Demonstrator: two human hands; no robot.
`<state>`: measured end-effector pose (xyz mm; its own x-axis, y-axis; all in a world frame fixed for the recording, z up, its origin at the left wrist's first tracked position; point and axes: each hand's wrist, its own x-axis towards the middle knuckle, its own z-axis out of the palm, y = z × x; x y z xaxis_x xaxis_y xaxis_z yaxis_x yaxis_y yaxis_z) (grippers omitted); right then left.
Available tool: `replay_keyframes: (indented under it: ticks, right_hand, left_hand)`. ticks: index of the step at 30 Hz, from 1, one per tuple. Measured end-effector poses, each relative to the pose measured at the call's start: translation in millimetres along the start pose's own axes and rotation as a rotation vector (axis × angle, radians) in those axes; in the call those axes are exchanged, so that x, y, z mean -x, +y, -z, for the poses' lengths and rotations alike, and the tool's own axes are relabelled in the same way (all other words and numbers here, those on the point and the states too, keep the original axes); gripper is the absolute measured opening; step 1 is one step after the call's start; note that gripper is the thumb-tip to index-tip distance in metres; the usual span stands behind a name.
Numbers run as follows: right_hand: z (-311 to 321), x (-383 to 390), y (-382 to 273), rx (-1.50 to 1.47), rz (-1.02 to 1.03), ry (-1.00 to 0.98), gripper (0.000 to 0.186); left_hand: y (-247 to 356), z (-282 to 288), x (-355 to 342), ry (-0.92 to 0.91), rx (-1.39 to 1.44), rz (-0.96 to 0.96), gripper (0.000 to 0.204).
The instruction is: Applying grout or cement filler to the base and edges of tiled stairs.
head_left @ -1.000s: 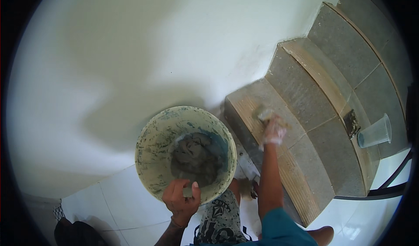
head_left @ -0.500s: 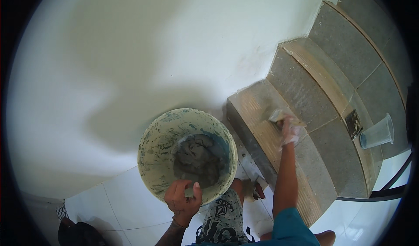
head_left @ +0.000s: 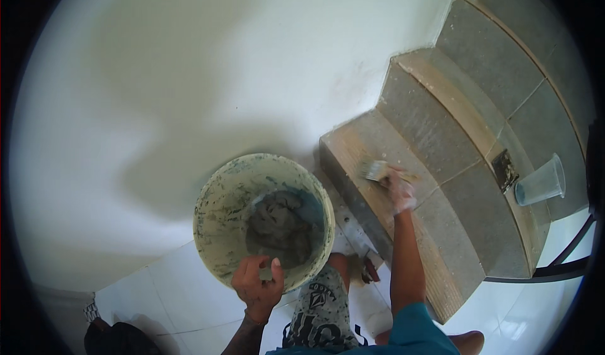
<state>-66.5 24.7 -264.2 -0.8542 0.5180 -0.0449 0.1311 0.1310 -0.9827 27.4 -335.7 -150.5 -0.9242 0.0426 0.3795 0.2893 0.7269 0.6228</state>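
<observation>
Tan right-side stair nosing (head_left: 372, 196) seems only part-brushed; right hand (head_left: 401, 192) clamps paintbrush (head_left: 375, 170); left hand (head_left: 259, 286) overlaps bucket rim (head_left: 261, 156), grip unclear.

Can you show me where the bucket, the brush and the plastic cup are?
Bucket (head_left: 220, 228), head view: on its inner wall.
Brush (head_left: 376, 170), head view: on its head.
Plastic cup (head_left: 542, 183), head view: on its side.

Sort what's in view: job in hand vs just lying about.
In use:
brush, in the right hand;
lowest step, beneath the brush;
bucket, left hand at its rim.

Apparently lying about:
clear cup;
dark flat piece beside it;
black item, lower left.
</observation>
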Motion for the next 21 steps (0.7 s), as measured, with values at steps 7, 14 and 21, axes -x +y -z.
replay_keyframes:
  ticks: [7, 14, 21]
  right_hand:
    - [-21.3, -121.3, 56.3, 0.264, 0.016, 0.188, 0.036]
    - [-44.1, 2.2, 154.1, -1.14, -0.146, -0.036, 0.042]
    - [70.9, 94.4, 27.5, -0.211, -0.027, 0.625, 0.022]
  left_hand:
    - [9.2, -12.9, 0.6, -0.008, 0.066, 0.003, 0.01]
    - [-1.4, -5.7, 2.0, -0.016, 0.061, -0.006, 0.01]
    - [-0.4, -7.9, 0.9, 0.013, 0.06, -0.007, 0.014]
